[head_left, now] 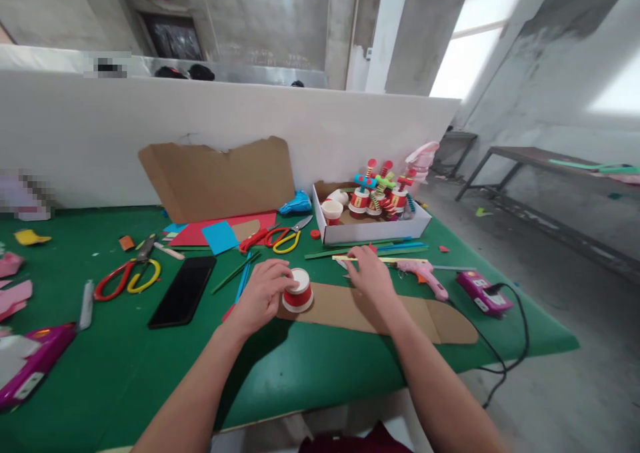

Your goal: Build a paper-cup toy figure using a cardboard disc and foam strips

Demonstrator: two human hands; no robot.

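My left hand [267,290] rests against the left side of an upside-down red and white paper cup [299,298], its thumb and fingers bent at the cup's edge. The cup stands on the left end of a long brown cardboard strip [345,306] with a rounded right end. Above the strip's middle, my right hand [370,273] reaches down with curled fingers at a pale yellow paper strip [340,258]. Something small and whitish shows at its fingertips, too small to name. A pink glue gun [425,271] lies just right of this hand.
Behind stands a white box [375,232] with cups and finished paper figures. Scissors [287,236], red-handled pliers [131,276], a black phone [183,292] and coloured paper [220,238] lie leftward. A purple power strip [483,293] with a black cable [525,333] sits near the right edge.
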